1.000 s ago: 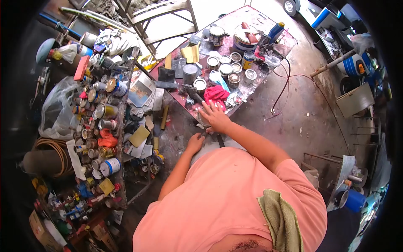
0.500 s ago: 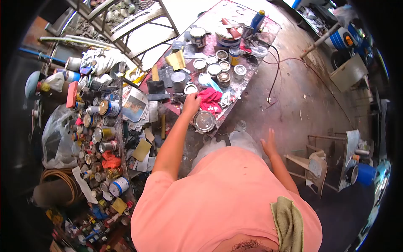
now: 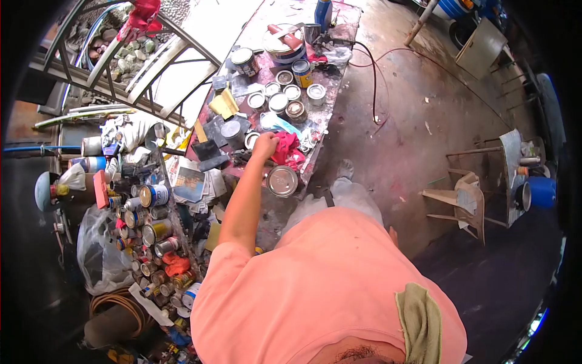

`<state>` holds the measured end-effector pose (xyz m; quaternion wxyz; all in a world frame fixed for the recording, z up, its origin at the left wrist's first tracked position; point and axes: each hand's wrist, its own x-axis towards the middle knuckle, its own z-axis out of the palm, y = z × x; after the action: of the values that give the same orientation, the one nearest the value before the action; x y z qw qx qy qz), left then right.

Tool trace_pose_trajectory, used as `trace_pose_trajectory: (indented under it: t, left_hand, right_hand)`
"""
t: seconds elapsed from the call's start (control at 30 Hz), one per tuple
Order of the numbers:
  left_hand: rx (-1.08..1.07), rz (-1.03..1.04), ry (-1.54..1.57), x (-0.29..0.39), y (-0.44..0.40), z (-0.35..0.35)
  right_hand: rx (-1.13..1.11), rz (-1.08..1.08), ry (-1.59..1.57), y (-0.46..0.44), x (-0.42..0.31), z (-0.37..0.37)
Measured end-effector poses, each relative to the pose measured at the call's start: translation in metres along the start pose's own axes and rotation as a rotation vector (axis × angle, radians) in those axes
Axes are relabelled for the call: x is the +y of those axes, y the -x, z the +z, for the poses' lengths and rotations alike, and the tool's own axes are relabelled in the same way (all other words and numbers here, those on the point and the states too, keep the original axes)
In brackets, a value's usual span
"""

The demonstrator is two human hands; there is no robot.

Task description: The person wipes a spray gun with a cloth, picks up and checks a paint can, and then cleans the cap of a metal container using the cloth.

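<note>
My left hand [image 3: 265, 145] reaches over the near end of the paint-stained table [image 3: 315, 164], its fingers curled. It is against the edge of a crumpled bright pink cloth [image 3: 290, 151], beside a small open can [image 3: 251, 140]; what the fingers hold, if anything, is hidden. Nearer my body sits a round can with a metal lid [image 3: 282, 181]. A light-blue and white face mask [image 3: 282, 125] lies just beyond the cloth. Of my right hand [image 3: 393, 234] only a small part shows, low beside my right hip; my shirt hides the rest.
Several small cans [image 3: 278, 102], a large paint tub [image 3: 284, 45] and a spray gun [image 3: 318, 37] stand farther up the table. A crowded shelf of cans [image 3: 156, 230] is on the left. On the right, a hose [image 3: 374, 85] trails over the floor near a broken chair [image 3: 464, 197].
The view has turned, so the table has shifted left. My left hand stays by the pink cloth. My right hand, earlier spread open out to the side, has dropped mostly behind my body.
</note>
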<state>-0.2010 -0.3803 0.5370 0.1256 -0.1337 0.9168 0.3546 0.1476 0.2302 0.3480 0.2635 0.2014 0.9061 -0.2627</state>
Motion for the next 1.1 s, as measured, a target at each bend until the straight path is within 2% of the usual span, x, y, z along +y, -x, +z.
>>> trace_pose_trajectory:
  t: [0.07,0.1,0.2,0.37,0.43,0.6,0.73,0.8,0.87,0.93,1.0,1.1]
  left_hand:
    - [0.044,0.044,0.047,0.01,0.007,-0.023]
    - [0.108,0.097,0.191,0.009,0.011,-0.027]
    - [0.145,0.034,0.409,0.034,0.029,-0.064]
    - [0.203,0.117,0.62,0.089,0.069,-0.119]
    - [0.239,0.184,0.627,0.115,0.084,-0.131]
    - [0.266,0.444,0.616,0.198,0.144,-0.153]
    - [0.285,0.551,0.753,0.25,0.186,-0.132]
    - [0.377,0.641,0.724,0.272,0.199,-0.111]
    - [0.293,0.533,1.0,0.287,0.205,-0.072]
    - [0.391,0.441,1.006,0.295,0.208,-0.029]
    - [0.502,0.344,1.022,0.301,0.212,0.011]
    - [0.603,0.116,1.047,0.308,0.219,0.085]
  right_hand:
    - [-0.058,0.026,0.013,0.011,-0.05,-0.034]
    - [-0.085,0.036,0.023,0.009,-0.074,-0.053]
    - [0.008,-0.124,0.052,-0.012,-0.104,-0.068]
    - [0.049,-0.323,-0.014,-0.063,-0.198,-0.11]
    - [0.015,-0.444,-0.13,-0.045,-0.288,-0.148]
    - [0.057,-1.085,-0.352,0.028,-0.486,-0.237]
    - [0.211,-1.49,-0.408,0.084,-0.564,-0.296]
    - [0.091,-1.501,-0.474,0.08,-0.566,-0.305]
    - [-0.058,-1.499,-0.489,0.064,-0.557,-0.312]
    - [-0.228,-1.481,-0.457,0.027,-0.531,-0.313]
    - [-0.424,-1.28,-0.606,0.006,-0.504,-0.312]
    - [-0.732,-0.972,-0.626,-0.053,-0.464,-0.312]
